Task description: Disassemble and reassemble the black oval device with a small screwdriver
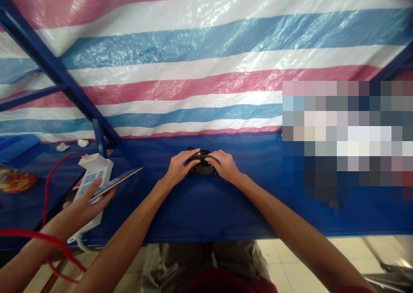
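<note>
My left hand (180, 165) and my right hand (226, 166) meet over the middle of the blue table. Between their fingertips is a thin, small green strip that looks like a circuit board (203, 158). Each hand is closed in a pinch at one end of it. Directly below lies a black open case or housing (202, 170), its inner detail too small to make out. The fingers hide part of both the board and the case.
At left, another person's hand (84, 203) holds a phone (118, 183) over a white power strip (102, 166). A red cable (47, 185) runs there. A blue metal frame (61, 75) stands beside a striped tarp (193, 82). The blue table's (206, 215) right side is pixelated.
</note>
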The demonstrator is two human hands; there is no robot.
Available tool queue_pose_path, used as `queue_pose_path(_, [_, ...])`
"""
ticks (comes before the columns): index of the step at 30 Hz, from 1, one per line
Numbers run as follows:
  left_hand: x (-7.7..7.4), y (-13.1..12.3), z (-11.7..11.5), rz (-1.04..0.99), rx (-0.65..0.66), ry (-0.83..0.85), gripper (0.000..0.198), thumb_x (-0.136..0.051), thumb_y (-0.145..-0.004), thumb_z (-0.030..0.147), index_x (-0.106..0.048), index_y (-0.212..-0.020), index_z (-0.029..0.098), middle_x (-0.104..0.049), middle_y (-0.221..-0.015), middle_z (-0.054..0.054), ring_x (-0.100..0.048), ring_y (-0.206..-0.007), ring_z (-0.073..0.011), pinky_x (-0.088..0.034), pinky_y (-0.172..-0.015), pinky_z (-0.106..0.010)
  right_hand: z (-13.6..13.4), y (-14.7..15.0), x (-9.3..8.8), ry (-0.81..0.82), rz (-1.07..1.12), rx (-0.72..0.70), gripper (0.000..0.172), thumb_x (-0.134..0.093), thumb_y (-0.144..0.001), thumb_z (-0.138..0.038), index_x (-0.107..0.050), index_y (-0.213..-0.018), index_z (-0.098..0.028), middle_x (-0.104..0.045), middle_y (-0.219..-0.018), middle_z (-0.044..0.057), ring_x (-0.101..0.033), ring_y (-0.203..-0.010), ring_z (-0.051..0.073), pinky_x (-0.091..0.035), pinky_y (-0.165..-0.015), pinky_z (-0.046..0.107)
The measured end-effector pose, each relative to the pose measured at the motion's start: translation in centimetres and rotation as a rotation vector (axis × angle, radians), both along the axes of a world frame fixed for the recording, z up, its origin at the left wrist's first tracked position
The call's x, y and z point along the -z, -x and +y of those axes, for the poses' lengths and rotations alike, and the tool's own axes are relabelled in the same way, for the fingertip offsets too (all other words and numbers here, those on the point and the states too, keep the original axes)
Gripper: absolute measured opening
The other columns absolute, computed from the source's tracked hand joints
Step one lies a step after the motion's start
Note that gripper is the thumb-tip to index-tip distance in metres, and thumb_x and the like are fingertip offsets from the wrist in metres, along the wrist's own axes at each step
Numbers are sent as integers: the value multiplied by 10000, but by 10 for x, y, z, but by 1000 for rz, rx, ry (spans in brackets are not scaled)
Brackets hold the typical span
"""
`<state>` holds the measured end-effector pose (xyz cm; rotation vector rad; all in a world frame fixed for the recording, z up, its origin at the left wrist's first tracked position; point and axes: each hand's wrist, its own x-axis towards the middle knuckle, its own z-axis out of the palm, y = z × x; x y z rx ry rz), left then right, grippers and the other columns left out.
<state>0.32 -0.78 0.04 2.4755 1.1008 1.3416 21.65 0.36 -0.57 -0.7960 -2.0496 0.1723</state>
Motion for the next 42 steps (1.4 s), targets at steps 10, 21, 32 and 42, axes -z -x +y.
queue_pose_path(10, [-6, -7, -2, -164, -10, 245, 258, -590, -878, 374, -685, -1045, 201, -711, -1018, -48, -662, -861, -177, -524, -862, -309, -2, 1, -3, 28, 24, 3, 258, -468, -947, -365, -669, -974, -205, -706, -825, 39, -623, -733, 150, -486, -748, 264])
queue_pose_path(21, [0, -8, 2, -355, -53, 361, 277, -667, -813, 387, -711, -998, 186, -717, -986, -50, -658, -827, -184, -521, -817, -300, -2, 0, -1, -4, 72, -31, 396, -533, -914, -328, -526, -1299, -235, -649, -796, 29, -596, -758, 172, -519, -783, 324])
queue_pose_path(32, [4, -7, 4, -386, 49, 458, 368, -595, -864, 406, -646, -1162, 196, -671, -1142, -76, -648, -1004, -224, -502, -935, -348, -3, 0, -1, 10, 64, 27, 377, -539, -909, -368, -566, -1251, -213, -686, -889, 67, -619, -822, 196, -514, -808, 339])
queue_pose_path(42, [3, -6, 2, -287, 29, 372, 396, -671, -806, 415, -653, -1144, 208, -682, -1086, -69, -657, -881, -198, -527, -871, -341, -2, -1, -3, 67, 80, 43, 293, -513, -919, -398, -672, -1055, -194, -698, -835, 58, -627, -783, 179, -493, -778, 305])
